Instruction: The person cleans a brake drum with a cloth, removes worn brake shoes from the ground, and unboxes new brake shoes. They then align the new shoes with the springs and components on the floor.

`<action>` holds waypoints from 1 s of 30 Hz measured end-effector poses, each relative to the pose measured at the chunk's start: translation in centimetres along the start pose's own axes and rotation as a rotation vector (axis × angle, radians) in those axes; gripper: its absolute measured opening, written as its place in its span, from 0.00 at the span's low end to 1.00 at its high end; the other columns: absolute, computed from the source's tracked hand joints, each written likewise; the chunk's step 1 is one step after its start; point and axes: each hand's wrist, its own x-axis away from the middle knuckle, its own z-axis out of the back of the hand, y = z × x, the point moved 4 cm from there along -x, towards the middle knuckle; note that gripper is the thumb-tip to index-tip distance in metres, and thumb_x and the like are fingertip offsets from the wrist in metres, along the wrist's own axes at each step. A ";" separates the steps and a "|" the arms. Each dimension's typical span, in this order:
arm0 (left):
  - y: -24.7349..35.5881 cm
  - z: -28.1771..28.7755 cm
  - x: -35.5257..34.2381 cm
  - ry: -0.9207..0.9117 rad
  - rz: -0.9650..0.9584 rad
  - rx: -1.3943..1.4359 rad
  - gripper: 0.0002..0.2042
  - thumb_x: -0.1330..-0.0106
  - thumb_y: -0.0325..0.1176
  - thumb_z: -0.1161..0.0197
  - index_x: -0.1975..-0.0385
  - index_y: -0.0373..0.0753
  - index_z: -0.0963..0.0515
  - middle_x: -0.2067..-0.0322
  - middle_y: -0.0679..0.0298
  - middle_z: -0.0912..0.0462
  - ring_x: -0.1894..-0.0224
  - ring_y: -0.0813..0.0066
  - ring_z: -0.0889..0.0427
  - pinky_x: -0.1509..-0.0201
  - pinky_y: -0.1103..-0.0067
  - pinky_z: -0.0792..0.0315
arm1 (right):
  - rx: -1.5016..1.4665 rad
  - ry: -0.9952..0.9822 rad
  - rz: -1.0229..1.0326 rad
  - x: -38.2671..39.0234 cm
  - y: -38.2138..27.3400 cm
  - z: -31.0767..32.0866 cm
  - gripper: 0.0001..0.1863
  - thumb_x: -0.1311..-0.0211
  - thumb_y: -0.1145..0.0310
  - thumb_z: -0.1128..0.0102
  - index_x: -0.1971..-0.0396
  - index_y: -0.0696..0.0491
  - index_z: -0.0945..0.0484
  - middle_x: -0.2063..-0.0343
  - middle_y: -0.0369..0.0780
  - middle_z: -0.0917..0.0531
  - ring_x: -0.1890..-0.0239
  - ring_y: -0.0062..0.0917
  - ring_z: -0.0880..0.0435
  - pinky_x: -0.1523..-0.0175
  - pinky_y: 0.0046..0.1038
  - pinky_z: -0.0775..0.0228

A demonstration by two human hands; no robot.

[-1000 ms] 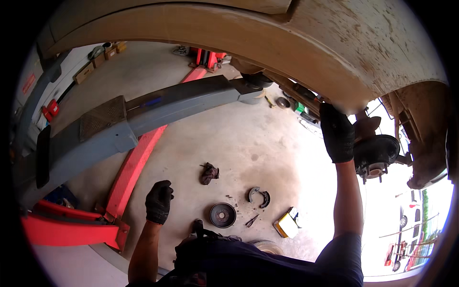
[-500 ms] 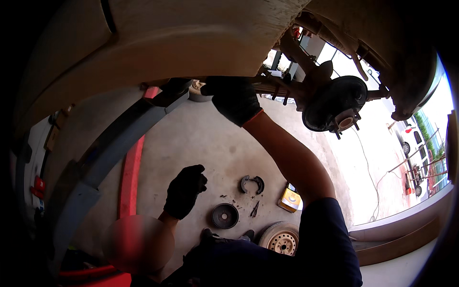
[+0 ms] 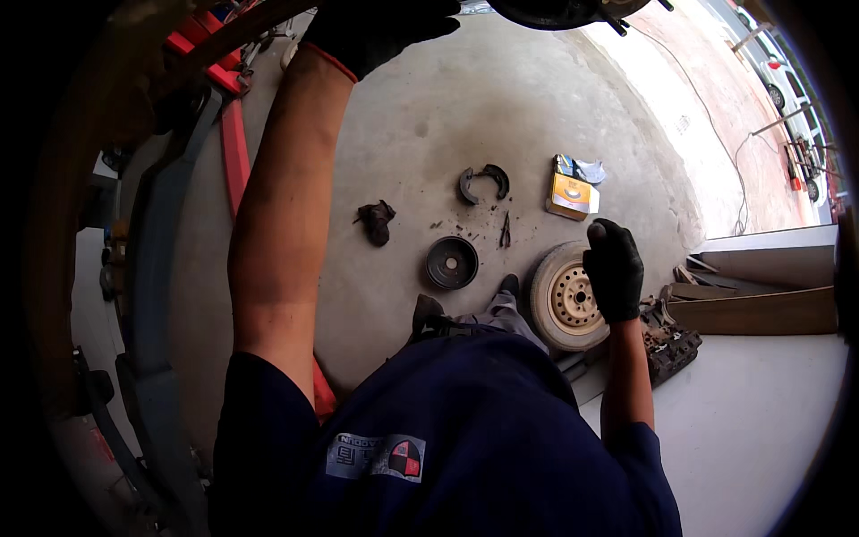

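Note:
My left hand (image 3: 380, 34), in a black glove with a red cuff, is raised at the top, beside the dark brake backing plate (image 3: 559, 12). Its fingers stretch out to the right, apart from the plate. My right hand (image 3: 616, 273), gloved in black, is closed at the right, above a beige steel wheel (image 3: 570, 298). Whatever its curled fingers may hold is hidden. On the floor lie a brake drum (image 3: 452, 262), a pair of curved brake shoes (image 3: 467, 190) and dark pliers (image 3: 506, 231).
A yellow and white box (image 3: 573, 195) lies beyond the wheel. A crumpled dark cloth (image 3: 376, 222) lies left of the drum, with small debris nearby. A grey lift arm (image 3: 165, 242) and a red beam (image 3: 234, 157) stand left. Greasy metal parts (image 3: 671, 349) lie right.
My view has tipped down, so the backing plate sits at the top edge. The left hand has gone up. The right hand has come down from under the car body to above the wheel.

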 end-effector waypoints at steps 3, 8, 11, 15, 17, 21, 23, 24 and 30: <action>-1.9 3.1 -3.6 -0.299 0.186 0.166 0.20 0.27 0.48 0.48 0.57 0.35 0.22 0.65 0.54 0.17 0.68 0.61 0.16 0.62 0.68 0.19 | -0.452 0.258 -0.498 9.7 13.9 6.3 0.25 0.39 0.86 0.43 0.41 0.59 0.28 0.48 0.39 0.19 0.44 0.23 0.21 0.38 0.26 0.31; -8.4 2.4 3.1 0.207 0.132 0.036 0.16 0.34 0.32 0.47 0.48 0.35 0.25 0.66 0.55 0.18 0.69 0.63 0.20 0.62 0.66 0.26 | -0.342 0.464 -0.868 16.3 21.5 14.1 0.28 0.42 0.81 0.44 0.39 0.61 0.31 0.44 0.41 0.22 0.50 0.23 0.20 0.47 0.24 0.26; -15.3 -1.0 10.4 0.369 0.047 -0.039 0.25 0.38 0.29 0.48 0.38 0.36 0.32 0.63 0.53 0.17 0.69 0.59 0.19 0.60 0.63 0.24 | -0.257 0.389 -0.784 13.0 23.3 14.5 0.23 0.42 0.80 0.43 0.45 0.56 0.27 0.55 0.38 0.20 0.56 0.23 0.20 0.47 0.26 0.27; -22.3 -2.3 16.4 0.661 0.155 -0.016 0.30 0.41 0.29 0.48 0.35 0.38 0.36 0.64 0.52 0.18 0.70 0.59 0.18 0.60 0.62 0.22 | -0.173 0.121 -0.503 2.7 21.9 10.2 0.18 0.45 0.82 0.42 0.53 0.55 0.26 0.60 0.37 0.20 0.58 0.23 0.21 0.46 0.25 0.29; -25.4 0.6 16.4 0.689 0.406 0.000 0.31 0.43 0.26 0.48 0.35 0.39 0.35 0.66 0.54 0.18 0.73 0.65 0.19 0.64 0.67 0.21 | -0.363 0.037 -0.309 -2.0 20.7 7.8 0.17 0.45 0.86 0.46 0.55 0.56 0.26 0.60 0.37 0.19 0.57 0.21 0.23 0.45 0.25 0.30; -30.7 -0.2 17.9 0.735 0.563 -0.167 0.32 0.44 0.25 0.46 0.34 0.40 0.34 0.65 0.58 0.20 0.77 0.71 0.21 0.70 0.74 0.24 | -0.308 -0.112 -0.186 -6.5 18.8 3.1 0.18 0.41 0.82 0.41 0.50 0.55 0.25 0.55 0.39 0.18 0.53 0.23 0.20 0.43 0.27 0.29; -30.6 -2.9 18.4 0.723 0.457 -0.114 0.30 0.44 0.25 0.45 0.36 0.39 0.31 0.67 0.59 0.20 0.76 0.72 0.20 0.70 0.76 0.23 | -0.233 -0.218 -0.068 -6.9 15.9 0.1 0.19 0.40 0.79 0.36 0.48 0.54 0.24 0.57 0.39 0.17 0.52 0.23 0.19 0.44 0.27 0.28; -30.8 -4.4 17.3 0.718 0.476 -0.153 0.29 0.46 0.23 0.44 0.38 0.39 0.29 0.66 0.60 0.20 0.75 0.72 0.20 0.70 0.77 0.23 | -0.221 -0.233 0.009 -6.8 14.8 -1.0 0.20 0.41 0.80 0.36 0.49 0.53 0.24 0.60 0.37 0.18 0.56 0.22 0.19 0.47 0.26 0.27; -33.3 -6.1 16.4 0.589 -0.111 -1.240 0.21 0.45 0.22 0.40 0.49 0.40 0.25 0.65 0.54 0.18 0.66 0.55 0.17 0.60 0.67 0.22 | -1.134 -0.609 -0.448 -5.3 7.5 -8.2 0.12 0.36 0.71 0.45 0.55 0.60 0.22 0.60 0.43 0.16 0.66 0.27 0.15 0.64 0.29 0.21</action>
